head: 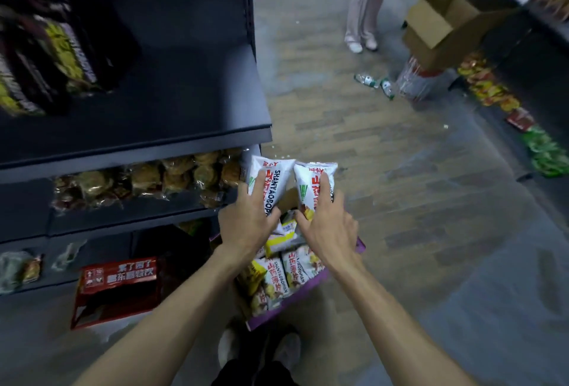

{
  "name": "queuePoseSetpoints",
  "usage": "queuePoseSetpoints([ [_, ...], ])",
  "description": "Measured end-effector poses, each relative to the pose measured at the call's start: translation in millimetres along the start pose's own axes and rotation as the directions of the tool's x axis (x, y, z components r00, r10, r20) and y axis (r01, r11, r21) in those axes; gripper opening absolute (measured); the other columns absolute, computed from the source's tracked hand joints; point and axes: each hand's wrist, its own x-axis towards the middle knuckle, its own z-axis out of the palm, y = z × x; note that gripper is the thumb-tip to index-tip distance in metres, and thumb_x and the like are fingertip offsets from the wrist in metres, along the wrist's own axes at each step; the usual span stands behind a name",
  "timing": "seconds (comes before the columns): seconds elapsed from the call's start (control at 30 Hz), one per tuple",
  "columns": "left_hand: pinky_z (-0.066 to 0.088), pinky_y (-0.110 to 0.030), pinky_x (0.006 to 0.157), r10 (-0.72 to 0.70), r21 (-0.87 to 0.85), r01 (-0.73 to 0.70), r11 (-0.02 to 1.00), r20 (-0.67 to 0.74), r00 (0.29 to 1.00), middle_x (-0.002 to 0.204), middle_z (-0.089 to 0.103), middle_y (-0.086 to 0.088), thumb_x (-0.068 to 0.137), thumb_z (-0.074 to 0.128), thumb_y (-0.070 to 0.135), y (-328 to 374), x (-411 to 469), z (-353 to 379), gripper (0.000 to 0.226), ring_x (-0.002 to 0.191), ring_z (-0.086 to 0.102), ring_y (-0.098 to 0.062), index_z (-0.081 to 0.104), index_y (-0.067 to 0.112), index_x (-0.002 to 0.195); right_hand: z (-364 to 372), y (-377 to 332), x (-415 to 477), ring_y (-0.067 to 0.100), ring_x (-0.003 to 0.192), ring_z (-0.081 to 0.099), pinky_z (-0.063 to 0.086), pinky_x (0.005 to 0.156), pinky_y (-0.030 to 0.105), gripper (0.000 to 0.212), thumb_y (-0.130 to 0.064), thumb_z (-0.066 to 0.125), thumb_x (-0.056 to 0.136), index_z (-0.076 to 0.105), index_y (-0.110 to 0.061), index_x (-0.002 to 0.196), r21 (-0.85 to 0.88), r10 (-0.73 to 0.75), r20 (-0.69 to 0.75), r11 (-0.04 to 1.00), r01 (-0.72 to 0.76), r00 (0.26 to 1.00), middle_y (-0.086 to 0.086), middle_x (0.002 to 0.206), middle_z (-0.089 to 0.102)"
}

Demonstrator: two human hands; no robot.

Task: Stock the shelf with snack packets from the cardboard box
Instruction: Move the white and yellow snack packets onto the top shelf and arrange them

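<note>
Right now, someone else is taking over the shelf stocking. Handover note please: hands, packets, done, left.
Hands: left hand grips a white packet, right hand grips a second packet, both held above the cardboard box on the floor.
The remaining packets lie in the box.
Done: no white packet visible on the upper shelf, which has bare space.
Left: shelve these two, then empty the box.

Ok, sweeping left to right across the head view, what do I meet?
Red carton, left hand holding a white packet, right hand holding a second white packet, water bottles, open cardboard box, green packets.
</note>
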Motion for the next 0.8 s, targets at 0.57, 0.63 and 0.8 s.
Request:
queuePoseSetpoints([
  [0.57,0.023,-0.022,0.041,0.188,0.104,-0.157,0.982,-0.583,0.79,0.093,0.051,0.001,0.084,0.055,0.058,-66,-17,-279,0.074,0.049,0.054,-0.015,0.038,0.023,0.147,-168,-207,-70,0.027,0.1,0.06,0.052,0.075,0.043,0.089,-0.062,0.057,0.084,0.003,-0.039,0.15,0.262,-0.18,-0.515,0.897,0.355,0.838,0.0,0.119,0.047],
  [0.63,0.025,-0.022,0.039,0.205,0.135,-0.155,0.979,-0.623,0.755,0.093,0.052,-0.001,0.083,0.058,0.056,-81,-17,-309,0.075,0.048,0.055,-0.017,0.038,0.022,0.147,-183,-235,-77,0.028,0.101,0.06,0.052,0.075,0.042,0.088,-0.062,0.058,0.084,0.005,-0.037,0.151,0.26,-0.201,-0.548,0.882,0.394,0.812,0.0,0.122,0.047],
  [0.8,0.033,-0.026,0.044,0.183,0.179,-0.082,0.98,-0.677,0.713,0.106,0.055,-0.003,0.086,0.053,0.057,-101,-15,-369,0.078,0.058,0.062,-0.022,0.028,0.022,0.151,-216,-290,-80,0.029,0.103,0.059,0.046,0.073,0.039,0.088,-0.058,0.06,0.085,0.007,-0.035,0.151,0.243,-0.233,-0.611,0.854,0.46,0.756,0.002,0.121,0.047],
])
